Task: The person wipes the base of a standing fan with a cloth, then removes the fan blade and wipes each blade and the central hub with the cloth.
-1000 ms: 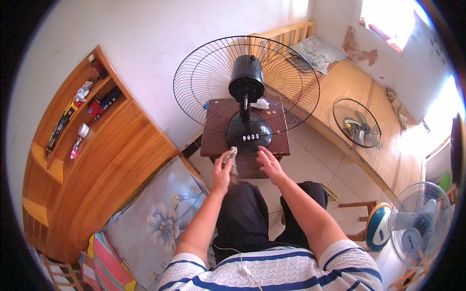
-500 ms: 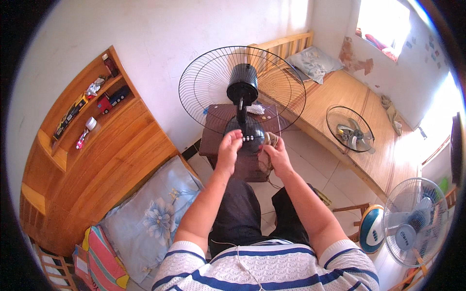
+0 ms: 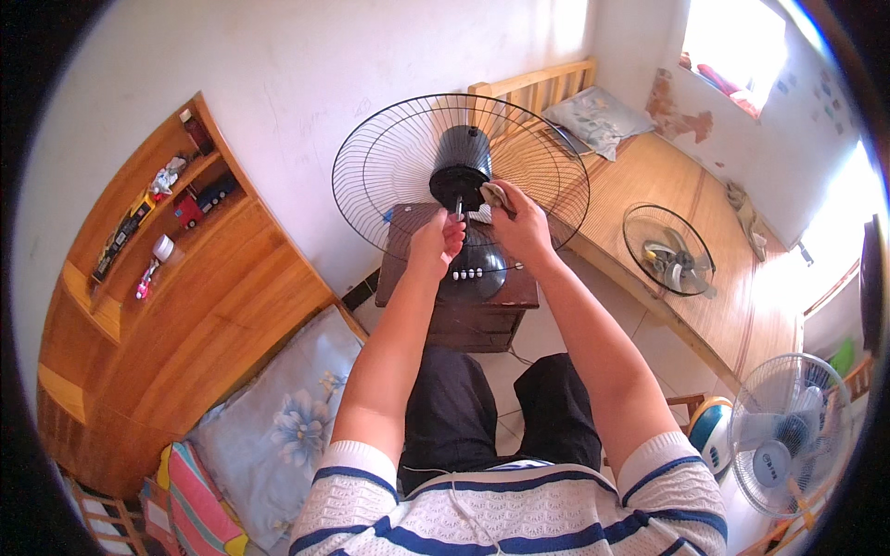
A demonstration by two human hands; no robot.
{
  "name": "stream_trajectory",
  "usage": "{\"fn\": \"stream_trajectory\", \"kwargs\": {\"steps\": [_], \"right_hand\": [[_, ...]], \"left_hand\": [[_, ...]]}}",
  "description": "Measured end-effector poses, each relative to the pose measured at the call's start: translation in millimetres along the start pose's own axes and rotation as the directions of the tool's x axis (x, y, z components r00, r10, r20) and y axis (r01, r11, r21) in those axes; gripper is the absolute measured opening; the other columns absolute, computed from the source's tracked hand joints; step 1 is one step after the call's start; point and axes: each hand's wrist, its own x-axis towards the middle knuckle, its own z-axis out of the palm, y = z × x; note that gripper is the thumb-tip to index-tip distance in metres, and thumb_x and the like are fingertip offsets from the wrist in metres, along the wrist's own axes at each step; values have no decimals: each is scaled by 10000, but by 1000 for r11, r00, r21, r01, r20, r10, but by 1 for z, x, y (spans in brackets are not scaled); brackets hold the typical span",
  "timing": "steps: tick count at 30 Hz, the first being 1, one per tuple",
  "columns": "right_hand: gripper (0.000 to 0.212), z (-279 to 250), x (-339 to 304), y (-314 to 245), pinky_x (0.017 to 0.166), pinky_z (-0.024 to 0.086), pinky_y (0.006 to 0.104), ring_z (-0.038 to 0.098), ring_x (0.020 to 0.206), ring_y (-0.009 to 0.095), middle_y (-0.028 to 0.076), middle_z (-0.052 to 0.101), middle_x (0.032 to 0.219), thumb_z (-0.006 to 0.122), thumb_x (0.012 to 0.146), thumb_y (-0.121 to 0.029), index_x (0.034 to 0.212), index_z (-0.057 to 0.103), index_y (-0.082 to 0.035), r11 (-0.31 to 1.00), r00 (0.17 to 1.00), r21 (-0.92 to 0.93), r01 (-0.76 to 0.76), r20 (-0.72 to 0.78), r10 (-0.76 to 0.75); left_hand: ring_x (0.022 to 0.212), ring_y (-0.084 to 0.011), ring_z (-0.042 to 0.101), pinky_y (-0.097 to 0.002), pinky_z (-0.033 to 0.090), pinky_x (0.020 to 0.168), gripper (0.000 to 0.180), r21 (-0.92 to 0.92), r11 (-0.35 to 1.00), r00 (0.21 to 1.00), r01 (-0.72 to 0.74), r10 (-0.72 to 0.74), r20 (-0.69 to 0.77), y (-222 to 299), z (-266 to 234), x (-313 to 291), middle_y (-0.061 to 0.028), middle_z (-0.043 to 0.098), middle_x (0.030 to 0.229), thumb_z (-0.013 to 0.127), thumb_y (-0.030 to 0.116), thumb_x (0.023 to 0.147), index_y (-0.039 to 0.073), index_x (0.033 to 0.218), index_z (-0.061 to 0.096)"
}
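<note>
A black electric fan [image 3: 461, 153] without blades stands in front of me, its wire rear guard [image 3: 371, 125] around the motor. My left hand [image 3: 436, 243] is closed, fingers curled at the thin metal shaft [image 3: 460, 208] that sticks out of the motor. In my right hand [image 3: 522, 224] is a crumpled brownish cloth [image 3: 495, 195], pressed close to the motor's front beside the shaft. Below both hands sits the fan's round black base [image 3: 477, 278] with a row of white buttons.
The fan rests on a dark brown cabinet [image 3: 477, 324]. On the matted wooden bed [image 3: 603, 213] at the right lie fan blades [image 3: 681, 273] inside a front guard [image 3: 640, 211]. Another fan [image 3: 788, 435] stands at the lower right. A wooden headboard [image 3: 222, 269] and pillow [image 3: 278, 417] are on the left.
Both hands have moved up from the base's button area to the motor's front. The right hand has carried the cloth up to beside the shaft.
</note>
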Motion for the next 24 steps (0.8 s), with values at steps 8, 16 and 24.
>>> {"fn": "stream_trajectory", "kwargs": {"steps": [8,16,24], "right_hand": [[446,-12,-24,31,849,510,342,680,952,253,146,699,1046,642,812,-191,1252,613,-128,992,985,7,-127,115,126],[452,-18,-42,47,845,504,312,668,931,208,131,697,1029,647,813,-184,1257,608,-109,974,969,131,-185,189,159],[452,-26,-49,51,868,498,320,655,965,195,126,690,1051,658,814,-188,1254,605,-102,972,967,150,-179,211,145]], "left_hand": [[662,-141,649,-251,472,514,335,-146,964,955,224,-188,228,9,16,33,-36,685,813,536,358,968,55,990,678],[624,-114,621,-222,458,475,201,-13,992,991,126,-125,42,13,24,30,-20,677,813,668,280,911,81,943,679],[645,-122,630,-219,481,508,243,76,995,997,66,-69,35,18,27,22,-34,684,825,651,293,919,57,961,689]]}}
